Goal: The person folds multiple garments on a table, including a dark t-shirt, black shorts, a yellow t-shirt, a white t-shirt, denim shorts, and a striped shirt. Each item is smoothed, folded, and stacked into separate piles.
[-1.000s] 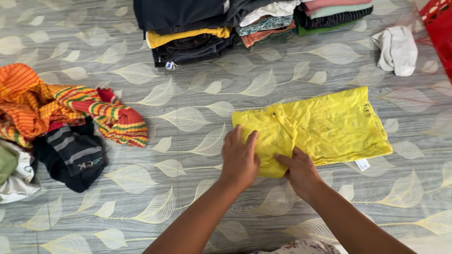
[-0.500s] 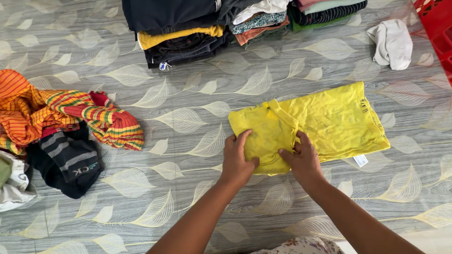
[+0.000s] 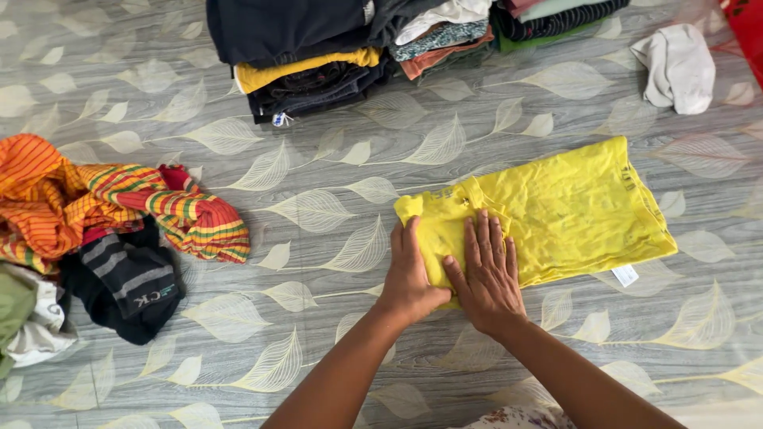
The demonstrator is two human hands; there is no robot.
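Observation:
A yellow garment (image 3: 572, 210) lies partly folded on the leaf-patterned floor, with a white tag at its lower right edge. My left hand (image 3: 412, 270) grips the garment's left end, fingers curled over the fold. My right hand (image 3: 486, 274) lies flat, fingers spread, pressing on the yellow cloth just right of the left hand. Both forearms reach in from the bottom of the view.
Stacks of folded clothes (image 3: 318, 48) stand at the top. A crumpled white cloth (image 3: 677, 67) lies at the top right, beside a red basket (image 3: 747, 28). A heap of unfolded clothes, orange striped fabric (image 3: 95, 199) and a dark striped piece (image 3: 127, 278), sits at the left.
My right hand has opened and flattened onto the yellow garment. My left hand shifted to the left edge, and the left part of the garment is folded narrower.

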